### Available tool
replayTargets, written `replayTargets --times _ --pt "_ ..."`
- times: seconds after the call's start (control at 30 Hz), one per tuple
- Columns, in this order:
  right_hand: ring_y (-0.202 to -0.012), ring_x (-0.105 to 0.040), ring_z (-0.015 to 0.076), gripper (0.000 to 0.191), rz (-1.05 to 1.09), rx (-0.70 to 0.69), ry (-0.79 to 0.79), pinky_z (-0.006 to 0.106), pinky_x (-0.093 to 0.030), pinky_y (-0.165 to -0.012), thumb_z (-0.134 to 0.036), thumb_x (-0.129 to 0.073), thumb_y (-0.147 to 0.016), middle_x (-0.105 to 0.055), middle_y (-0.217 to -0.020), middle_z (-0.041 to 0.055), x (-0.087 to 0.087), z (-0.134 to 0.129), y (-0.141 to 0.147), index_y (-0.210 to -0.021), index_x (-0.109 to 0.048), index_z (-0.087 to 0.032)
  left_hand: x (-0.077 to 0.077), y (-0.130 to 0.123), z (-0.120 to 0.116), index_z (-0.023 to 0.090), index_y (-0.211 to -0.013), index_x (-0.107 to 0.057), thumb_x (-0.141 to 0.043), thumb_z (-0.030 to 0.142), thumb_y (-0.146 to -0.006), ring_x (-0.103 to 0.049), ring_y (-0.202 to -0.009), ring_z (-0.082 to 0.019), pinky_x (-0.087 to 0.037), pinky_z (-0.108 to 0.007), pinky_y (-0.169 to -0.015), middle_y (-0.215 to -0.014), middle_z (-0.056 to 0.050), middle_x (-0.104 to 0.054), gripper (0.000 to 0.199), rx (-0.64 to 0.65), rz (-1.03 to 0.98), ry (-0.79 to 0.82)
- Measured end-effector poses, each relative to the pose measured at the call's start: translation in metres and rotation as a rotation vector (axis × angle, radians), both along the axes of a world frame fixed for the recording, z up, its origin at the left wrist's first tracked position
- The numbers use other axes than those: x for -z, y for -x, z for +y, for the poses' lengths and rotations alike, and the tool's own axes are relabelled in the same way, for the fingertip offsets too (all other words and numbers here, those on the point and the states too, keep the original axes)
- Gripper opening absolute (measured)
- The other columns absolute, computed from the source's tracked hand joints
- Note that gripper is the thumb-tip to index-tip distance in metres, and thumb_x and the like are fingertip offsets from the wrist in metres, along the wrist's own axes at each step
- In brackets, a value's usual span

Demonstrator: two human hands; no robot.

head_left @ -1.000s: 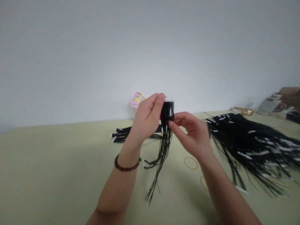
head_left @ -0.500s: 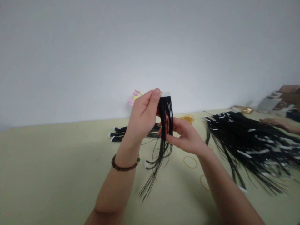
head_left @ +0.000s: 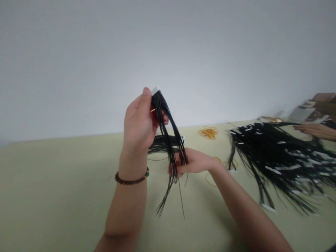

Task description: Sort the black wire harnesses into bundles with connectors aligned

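We note our left hand (head_left: 139, 122) gripping a wire bundle (head_left: 168, 129) beside its plug (head_left: 155, 91), right hand (head_left: 193, 161) curled around the strands; some bundles (head_left: 172, 140) lie apart, a large pile (head_left: 273, 143) apparently left.

A plain, pale grey wall (head_left: 78, 70) stands behind a pale yellow-green tabletop (head_left: 52, 192). At far right: a brown, box-like object (head_left: 324, 97), a greyish-white, flat-sided item (head_left: 301, 113) beside it, and a gold-coloured piece (head_left: 276, 119); details blurred.

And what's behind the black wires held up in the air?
Behind the raised wires are the wall, more black wires lying on the table, and part of the right hand. The left hand and wrist hide the lying wires' left ends.
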State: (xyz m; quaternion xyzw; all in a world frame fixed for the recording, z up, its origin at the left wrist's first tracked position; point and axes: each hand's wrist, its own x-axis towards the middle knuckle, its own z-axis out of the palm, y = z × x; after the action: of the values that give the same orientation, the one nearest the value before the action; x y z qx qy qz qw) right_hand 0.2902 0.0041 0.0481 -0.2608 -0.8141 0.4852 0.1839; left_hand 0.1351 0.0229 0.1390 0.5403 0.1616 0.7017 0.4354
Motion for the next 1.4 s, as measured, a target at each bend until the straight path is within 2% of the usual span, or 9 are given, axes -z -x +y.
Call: replayTargets --times 0.17,0.27,0.43,0.53,0.6,0.7,0.83,1.1,1.4 --pt "-0.06 -0.061 0.0107 0.013 -0.115 0.03 0.123 0.02 -0.048 -0.058 -0.014 -0.055 -0.074 -0.064 -0.064 0.0007 0.023 0.008 0.003 -0.08 -0.066 -0.012 -0.002 0.015 0.009 0.017 -0.063 -0.05 -0.042 0.04 -0.089 -0.044 -0.037 -0.005 -0.036 -0.016 -0.034 -0.05 0.003 -0.046 0.036 -0.078 -0.085 0.032" --pt "-0.053 -0.059 0.0106 0.012 -0.144 0.077 0.161 0.019 -0.045 -0.051 -0.02 -0.057 -0.073 -0.065 -0.06 0.0013 0.034 0.004 -0.001 -0.075 -0.066 -0.012 0.002 0.025 0.021 0.017 -0.061 -0.049 -0.045 0.04 -0.088 -0.044 -0.036 -0.005 -0.035 -0.017 -0.034 -0.048 0.003 -0.048 0.036 -0.168 -0.048 0.025" --pt "-0.062 -0.06 0.0122 0.02 -0.097 0.147 0.222 0.02 -0.044 -0.056 -0.03 -0.07 -0.067 -0.066 -0.067 0.0023 0.056 -0.01 -0.021 -0.069 -0.067 -0.01 0.014 0.037 0.05 0.016 -0.059 -0.049 -0.05 0.039 -0.086 -0.045 -0.035 -0.006 -0.039 -0.019 -0.036 -0.045 0.004 -0.049 0.036 -0.333 0.094 0.009" --pt "-0.066 -0.059 0.0128 0.028 -0.014 0.234 0.25 0.023 -0.044 -0.063 -0.035 -0.071 -0.067 -0.065 -0.069 0.0007 0.073 -0.02 -0.028 -0.078 -0.068 -0.01 0.02 0.039 0.063 0.016 -0.056 -0.049 -0.049 0.041 -0.085 -0.045 -0.033 -0.006 -0.039 -0.019 -0.034 -0.043 0.005 -0.048 0.038 -0.403 0.118 0.015" --pt "-0.068 -0.06 0.0135 0.033 0.035 0.285 0.287 0.025 -0.045 -0.067 -0.038 -0.07 -0.067 -0.064 -0.071 0.0009 0.084 -0.025 -0.027 -0.084 -0.067 -0.01 0.022 0.038 0.066 0.017 -0.055 -0.048 -0.051 0.042 -0.084 -0.044 -0.033 -0.006 -0.04 -0.018 -0.035 -0.042 0.005 -0.047 0.038 -0.394 0.107 0.013" --pt "-0.073 -0.061 0.0148 0.036 0.095 0.325 0.354 0.027 -0.046 -0.071 -0.042 -0.072 -0.064 -0.066 -0.077 0.0032 0.096 -0.031 -0.018 -0.081 -0.064 -0.011 0.023 0.032 0.068 0.017 -0.055 -0.047 -0.052 0.043 -0.083 -0.042 -0.032 -0.005 -0.041 -0.016 -0.036 -0.042 0.005 -0.045 0.039 -0.368 0.119 0.01" --pt "-0.074 -0.062 0.0149 0.037 0.145 0.367 0.389 0.028 -0.047 -0.073 -0.041 -0.075 -0.06 -0.066 -0.079 0.0049 0.104 -0.033 -0.009 -0.076 -0.062 -0.011 0.025 0.022 0.067 0.017 -0.056 -0.048 -0.052 0.044 -0.082 -0.042 -0.032 -0.006 -0.037 -0.016 -0.032 -0.042 0.005 -0.043 0.038 -0.323 0.137 0.03" --pt "-0.074 -0.063 0.0143 0.04 0.21 0.408 0.411 0.029 -0.048 -0.073 -0.042 -0.076 -0.059 -0.066 -0.08 0.0047 0.103 -0.036 -0.007 -0.08 -0.062 -0.011 0.019 0.018 0.057 0.017 -0.059 -0.049 -0.053 0.043 -0.083 -0.045 -0.035 -0.007 -0.036 -0.018 -0.033 -0.046 0.004 -0.045 0.036 -0.119 0.052 0.111" --pt "-0.064 -0.059 0.0127 0.041 0.301 0.439 0.37 0.028 -0.048 -0.066 -0.044 -0.078 -0.057 -0.062 -0.07 0.0019 0.1 -0.039 -0.004 -0.075 -0.059 -0.013 0.015 0.012 0.039 0.017 -0.065 -0.05 -0.054 0.043 -0.082 -0.05 -0.041 -0.009 -0.045 -0.02 -0.041 -0.054 0.001 -0.051 0.032 0.028 0.112 0.144"
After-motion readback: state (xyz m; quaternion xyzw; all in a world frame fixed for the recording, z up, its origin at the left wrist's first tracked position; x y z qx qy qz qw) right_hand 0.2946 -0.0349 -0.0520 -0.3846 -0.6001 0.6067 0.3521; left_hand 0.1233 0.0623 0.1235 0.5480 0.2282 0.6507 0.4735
